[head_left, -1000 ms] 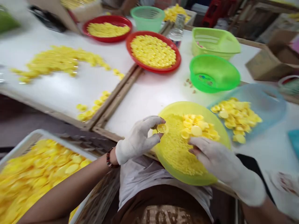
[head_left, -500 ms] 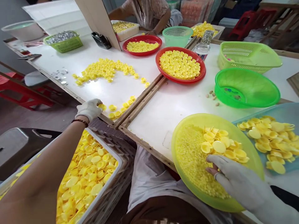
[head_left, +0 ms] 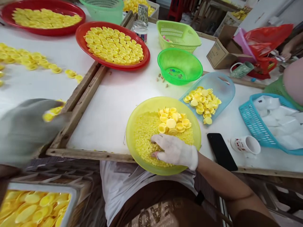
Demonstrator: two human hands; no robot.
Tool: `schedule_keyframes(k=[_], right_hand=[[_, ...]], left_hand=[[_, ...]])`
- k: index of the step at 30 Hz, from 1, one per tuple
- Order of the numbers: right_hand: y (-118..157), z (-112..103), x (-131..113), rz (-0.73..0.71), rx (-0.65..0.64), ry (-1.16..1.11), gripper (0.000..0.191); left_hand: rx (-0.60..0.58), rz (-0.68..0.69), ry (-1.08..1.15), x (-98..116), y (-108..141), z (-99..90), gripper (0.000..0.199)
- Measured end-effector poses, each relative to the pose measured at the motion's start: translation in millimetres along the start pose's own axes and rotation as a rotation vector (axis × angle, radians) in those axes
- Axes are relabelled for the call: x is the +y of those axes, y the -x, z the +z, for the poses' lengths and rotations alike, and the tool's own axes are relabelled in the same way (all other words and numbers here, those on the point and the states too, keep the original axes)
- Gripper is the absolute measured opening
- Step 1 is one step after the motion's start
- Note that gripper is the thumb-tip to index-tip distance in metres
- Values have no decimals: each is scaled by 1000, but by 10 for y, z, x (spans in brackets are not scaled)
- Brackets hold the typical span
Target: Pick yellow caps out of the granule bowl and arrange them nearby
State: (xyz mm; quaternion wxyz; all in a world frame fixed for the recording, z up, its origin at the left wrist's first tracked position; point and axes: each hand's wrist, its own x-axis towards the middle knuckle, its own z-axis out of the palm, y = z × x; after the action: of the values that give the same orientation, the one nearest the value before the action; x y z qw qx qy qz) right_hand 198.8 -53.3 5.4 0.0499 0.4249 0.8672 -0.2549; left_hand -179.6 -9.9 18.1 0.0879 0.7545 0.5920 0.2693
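Note:
My left hand (head_left: 33, 129), gloved and smeared by motion, is over the table's wooden edge at the left. Small yellow cups (head_left: 49, 116) show beside its fingers; whether it holds any is unclear. My right hand (head_left: 175, 149), in a white glove with bare fingertips, rests palm down in a yellow bowl (head_left: 151, 103). Its thumb and fingers are apart, touching small yellow beads (head_left: 143, 138). Just beyond these fingers lies a heap of shallow yellow cups (head_left: 170, 123). More cups (head_left: 201, 101) are piled on a translucent blue tray (head_left: 224, 86) behind the bowl.
Red plates (head_left: 144, 61) of yellow pieces stand beyond a raised wooden strip (head_left: 80, 94). A green bowl (head_left: 180, 58) and green basket (head_left: 193, 36) are farther back. Right of me are a phone (head_left: 221, 151), a mug (head_left: 246, 145) and a blue basket (head_left: 252, 121). A cup-filled crate (head_left: 74, 201) stands lower left.
The view has swung right, bringing the phone, mug and blue basket into sight. My left hand has left the table's front edge near the loose cups and now blurs. My right hand stays in the bowl.

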Motion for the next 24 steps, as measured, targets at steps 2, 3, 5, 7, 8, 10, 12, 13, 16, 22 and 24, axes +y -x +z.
schedule_keyframes(k=[2, 3, 5, 7, 8, 10, 12, 13, 16, 22, 24], right_hand=[[28, 31, 41, -36, -9, -23, 19], [52, 47, 65, -37, -10, -25, 15], [111, 67, 123, -17, 8, -24, 12], [180, 60, 198, 14, 35, -26, 11], [216, 45, 240, 28, 48, -30, 11], [290, -6, 317, 56, 77, -49, 9], [351, -78, 371, 71, 116, -71, 10], [371, -117, 386, 71, 139, -81, 11], [361, -229, 381, 45, 186, -114, 12], [76, -312, 275, -49, 246, -121, 10], [-19, -304, 227, -75, 237, -98, 11]], left_hand=[[-3, 81, -61, 547, -115, 379, 27], [-116, 162, 27, 840, -183, 572, 25], [-299, 274, 136, 1364, -318, 922, 22], [-377, 280, 165, 1714, -423, 1171, 17], [-393, 273, 165, 1811, -458, 1250, 16], [-400, 257, 161, 1872, -498, 1326, 14], [-414, 231, 145, 1816, -510, 1318, 15], [-433, 207, 132, 1768, -509, 1293, 14], [-528, 124, 91, 1634, -475, 1179, 12], [-533, 208, 82, 1598, -241, 1016, 30], [-522, 225, 24, 1632, -164, 1050, 33]])
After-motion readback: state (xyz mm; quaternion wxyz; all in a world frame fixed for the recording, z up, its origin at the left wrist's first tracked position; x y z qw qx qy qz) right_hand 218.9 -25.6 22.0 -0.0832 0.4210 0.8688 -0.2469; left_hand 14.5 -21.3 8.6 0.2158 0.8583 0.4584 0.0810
